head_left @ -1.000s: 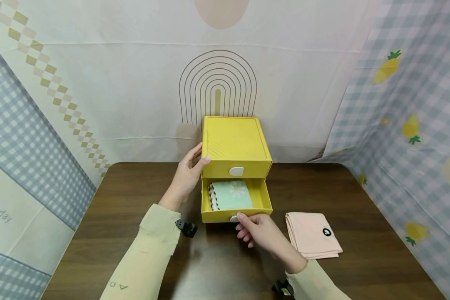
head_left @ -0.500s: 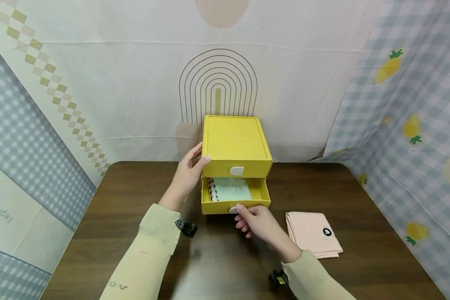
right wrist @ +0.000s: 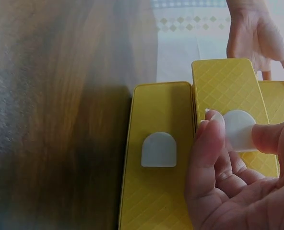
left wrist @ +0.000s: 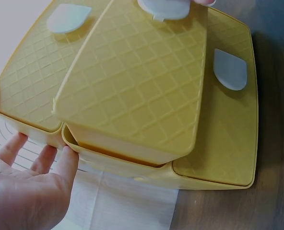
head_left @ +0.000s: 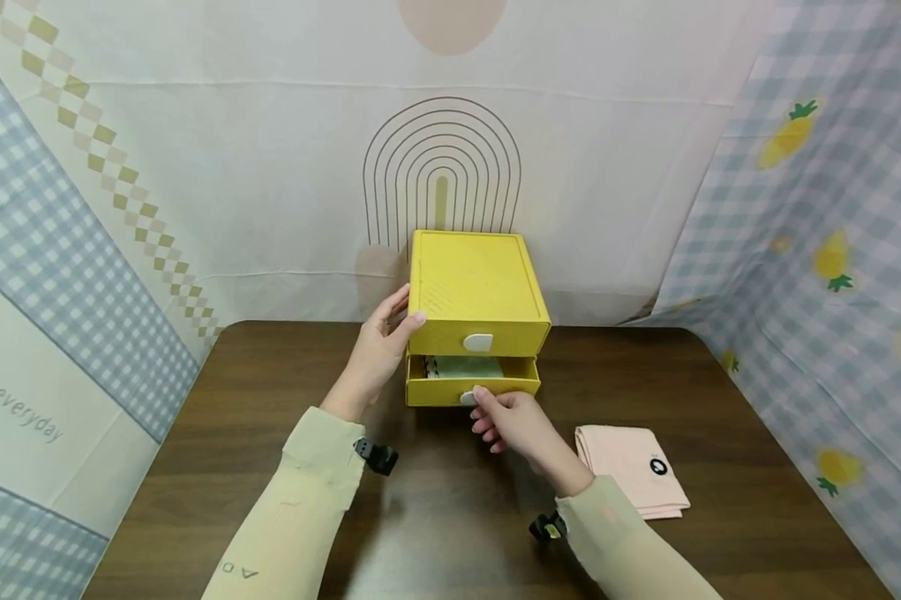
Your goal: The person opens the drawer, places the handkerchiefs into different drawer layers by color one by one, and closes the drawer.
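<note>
A yellow drawer cabinet (head_left: 476,275) stands at the back of the table. Its middle drawer (head_left: 435,392) is pulled partway out, with a folded mint-green cloth (head_left: 465,367) inside, mostly hidden by the drawer front. My right hand (head_left: 523,427) pinches that drawer's white handle (right wrist: 240,130) between thumb and index finger. Against the cabinet's left side rests my left hand (head_left: 371,357), its fingers extended along the wall and the thumb at the upper front corner. The drawers above and below are closed, as the left wrist view shows.
A folded pink cloth (head_left: 623,468) with a round black emblem lies on the brown wooden table (head_left: 270,400), to the right of the cabinet near my right forearm. Patterned fabric (head_left: 292,192) hangs behind the table and along both sides.
The middle drawer has slid inward, my right hand moving forward with its handle. Less of the mint-green cloth shows now. My left hand has stayed on the cabinet's side.
</note>
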